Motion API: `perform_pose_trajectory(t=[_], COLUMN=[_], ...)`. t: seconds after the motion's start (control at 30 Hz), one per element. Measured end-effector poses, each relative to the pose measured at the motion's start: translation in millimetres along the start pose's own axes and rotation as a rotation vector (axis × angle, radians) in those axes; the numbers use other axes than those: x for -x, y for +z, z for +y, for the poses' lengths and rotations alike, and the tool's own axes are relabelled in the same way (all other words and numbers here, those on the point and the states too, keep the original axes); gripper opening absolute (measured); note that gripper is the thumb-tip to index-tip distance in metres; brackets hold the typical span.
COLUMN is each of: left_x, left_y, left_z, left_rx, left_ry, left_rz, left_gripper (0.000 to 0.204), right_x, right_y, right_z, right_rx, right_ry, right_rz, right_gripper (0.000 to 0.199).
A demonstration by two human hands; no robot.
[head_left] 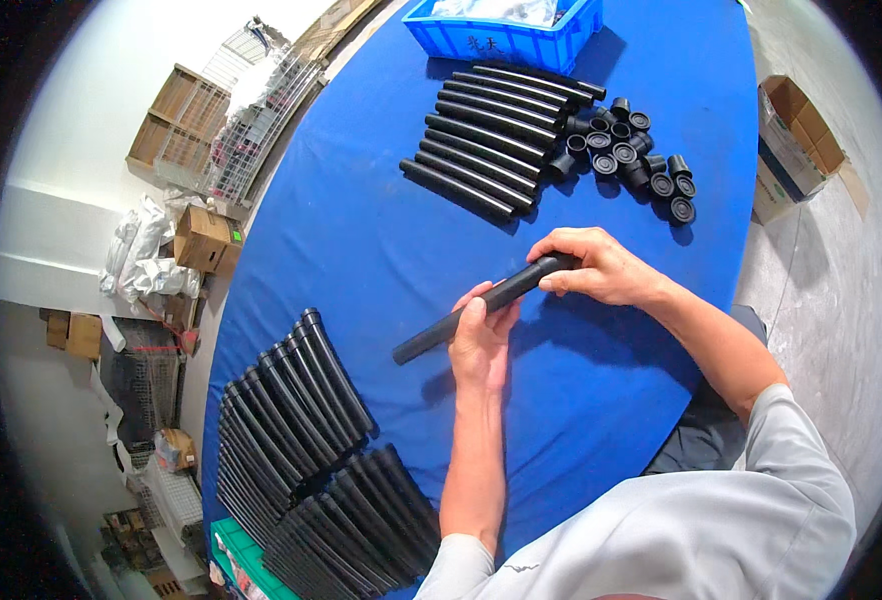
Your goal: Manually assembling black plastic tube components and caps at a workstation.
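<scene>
A black tube (433, 336) is held at a slant above the blue cloth, its lower left end free. My left hand (481, 340) is closed around the tube's middle from below. The fingers of my right hand (601, 266) grip its upper right end; they partly hide whether a cap sits there. Beyond my hands, several black tubes (483, 142) lie side by side in a row. Several short black caps (625, 153), some upright and some on their sides, are scattered to the right of that row.
Two groups of black tubes, a farther one (291, 410) and a nearer one (361, 520), lie at the left on the blue tablecloth (361, 260). A blue crate (551, 45) stands at the far edge, a green bin (246, 560) at lower left. An open carton (796, 140) is at right.
</scene>
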State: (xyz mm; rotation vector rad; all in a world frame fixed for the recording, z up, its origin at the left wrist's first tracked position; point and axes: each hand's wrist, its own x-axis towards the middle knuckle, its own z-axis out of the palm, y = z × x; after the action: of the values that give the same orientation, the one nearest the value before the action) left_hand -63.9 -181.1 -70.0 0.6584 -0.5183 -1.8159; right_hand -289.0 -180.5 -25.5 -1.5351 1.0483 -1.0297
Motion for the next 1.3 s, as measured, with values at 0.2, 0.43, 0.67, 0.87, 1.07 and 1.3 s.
perform_pose_trajectory(t=[0.2,0.43,0.67,0.87,1.07,1.3], left_x=[-0.8,-7.2,-6.9,-8.4,-7.8,-7.6], left_y=[1.6,-2.8,6.1,2.6,2.9,6.3], left_z=[0.8,-2.0,-5.6,0.2,-2.5,-1.4], left_rx=[-0.019,0.116,0.161,0.129,0.127,0.165], left_ry=[-0.012,0.014,0.059,0.078,0.078,0.078], left_rz=[-0.026,-0.014,-0.008,-0.043,-0.052,-0.019], left_gripper=[0.029,0.026,0.018,0.017,0.016,0.026], right_x=[4.1,-1.8,14.5,10.1,10.3,11.1], right_y=[-4.1,10.9,37.9,42.5,38.0,32.0], right_z=[-2.2,-5.2,7.3,-5.1,-8.3,-5.7], right_rx=[-0.022,0.315,0.598,0.443,0.424,0.167], right_ry=[0.003,-0.238,-0.342,-0.192,-0.103,0.162], right_rz=[-0.050,0.100,0.178,0.142,0.089,0.061], right_gripper=[0.031,0.032,0.040,0.032,0.031,0.034])
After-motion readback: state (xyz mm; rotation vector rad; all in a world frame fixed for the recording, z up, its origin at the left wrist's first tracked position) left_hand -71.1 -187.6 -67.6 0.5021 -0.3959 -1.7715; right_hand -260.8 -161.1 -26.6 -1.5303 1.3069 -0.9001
